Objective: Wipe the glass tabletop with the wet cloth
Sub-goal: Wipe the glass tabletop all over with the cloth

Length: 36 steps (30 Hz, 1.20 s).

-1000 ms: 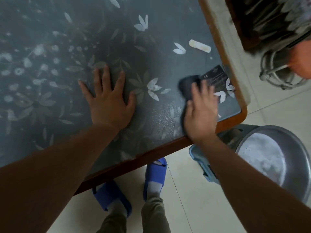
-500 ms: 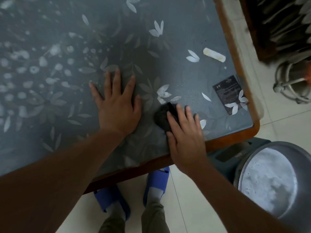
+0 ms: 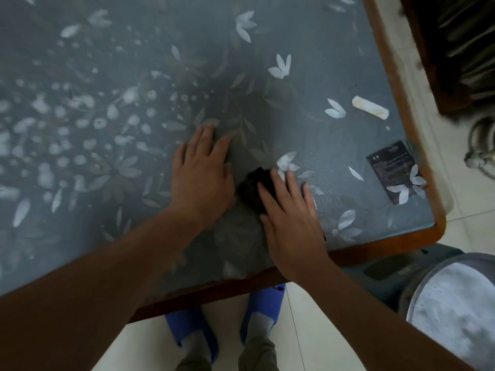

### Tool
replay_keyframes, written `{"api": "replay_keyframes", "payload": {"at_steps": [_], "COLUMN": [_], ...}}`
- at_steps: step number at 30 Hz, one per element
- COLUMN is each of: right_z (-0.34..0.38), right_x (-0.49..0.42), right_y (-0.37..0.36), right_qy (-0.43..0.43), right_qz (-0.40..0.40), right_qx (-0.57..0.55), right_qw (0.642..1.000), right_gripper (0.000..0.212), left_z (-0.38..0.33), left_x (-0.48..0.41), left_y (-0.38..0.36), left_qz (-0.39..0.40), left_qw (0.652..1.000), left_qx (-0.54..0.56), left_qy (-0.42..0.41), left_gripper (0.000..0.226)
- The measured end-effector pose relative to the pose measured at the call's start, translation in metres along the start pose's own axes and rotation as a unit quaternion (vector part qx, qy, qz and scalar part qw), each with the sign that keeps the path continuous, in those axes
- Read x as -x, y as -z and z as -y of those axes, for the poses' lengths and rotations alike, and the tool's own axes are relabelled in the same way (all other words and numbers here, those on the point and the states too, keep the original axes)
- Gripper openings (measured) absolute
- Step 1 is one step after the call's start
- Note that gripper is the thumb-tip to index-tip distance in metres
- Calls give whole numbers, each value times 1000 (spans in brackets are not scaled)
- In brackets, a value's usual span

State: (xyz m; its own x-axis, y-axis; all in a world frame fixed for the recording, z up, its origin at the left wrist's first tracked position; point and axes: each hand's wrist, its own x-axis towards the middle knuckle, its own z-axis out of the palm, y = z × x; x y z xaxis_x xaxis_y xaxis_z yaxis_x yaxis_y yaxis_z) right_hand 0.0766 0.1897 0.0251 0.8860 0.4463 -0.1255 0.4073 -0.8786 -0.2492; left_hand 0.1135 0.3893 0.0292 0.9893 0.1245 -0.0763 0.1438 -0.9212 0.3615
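Metal basin (image 3: pixel 417 279) holds seemingly foamy water (image 3: pixel 455 311); right hand (image 3: pixel 292 220) presses cloth (image 3: pixel 251 188).

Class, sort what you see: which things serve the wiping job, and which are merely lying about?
Job: tabletop; cloth; right hand pressing it; left hand flat on the glass; basin, likely for wetting.
Lying about: black card; pale strip; slippers.

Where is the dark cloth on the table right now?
In the head view the dark cloth lies on the glass tabletop near its front edge, pressed under the fingers of the right hand, just right of the left hand.
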Motion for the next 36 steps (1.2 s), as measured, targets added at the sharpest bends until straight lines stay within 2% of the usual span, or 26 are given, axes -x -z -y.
{"api": "replay_keyframes", "payload": {"at_steps": [2,5,9,12,14,18,20,21,25,26,30,32,34,36], "right_z": [3,6,-13,-18,-4,21,9,2,3,8,18,8,1,2], "right_x": [-3,-2,-36,-109,-123,-46,-45,-65,-154,-153,-70,-59,-101,-159], "right_y": [1,0,12,24,21,4,7,11,22,20,10,11,19,24], "right_qy": [1,11,50,-71,-94,95,131,117,-56,-61,60,90,62,-19], "right_qz": [-7,-7,11,-32,-43,22,47,36,-20,-25,8,33,17,-22], "right_qx": [-5,-6,14,-13,-3,28,34,34,-8,-6,22,19,12,2], "right_qw": [1000,1000,999,997,995,995,990,992,998,998,998,995,998,1000], "right_gripper": [52,52,54,54,54,56,55,56,54,54,58,56,56,56], "left_z": [13,35,45,48,51,49,49,49,50,50,49,50,51,51], "left_x": [-4,-4,-1,-2,-2,-2,-1,-1,-2,-2,-1,0,-1,-3], "left_y": [7,12,5,0,-1,0,1,1,-1,-1,0,-1,-2,-3], "left_qz": [-8,22,18,7,4,10,12,11,10,8,16,17,7,2], "left_qw": [999,996,994,994,994,993,994,994,996,997,995,995,995,995], "left_qx": [-39,-88,-102,-96,-95,-103,-99,-98,-80,-77,-88,-90,-89,-88], "left_qy": [0,-23,-43,-43,-45,-48,-49,-48,-32,-30,-34,-37,-37,-40], "left_gripper": [56,62,61,60,59,59,59,59,63,64,64,64,64,63]}}
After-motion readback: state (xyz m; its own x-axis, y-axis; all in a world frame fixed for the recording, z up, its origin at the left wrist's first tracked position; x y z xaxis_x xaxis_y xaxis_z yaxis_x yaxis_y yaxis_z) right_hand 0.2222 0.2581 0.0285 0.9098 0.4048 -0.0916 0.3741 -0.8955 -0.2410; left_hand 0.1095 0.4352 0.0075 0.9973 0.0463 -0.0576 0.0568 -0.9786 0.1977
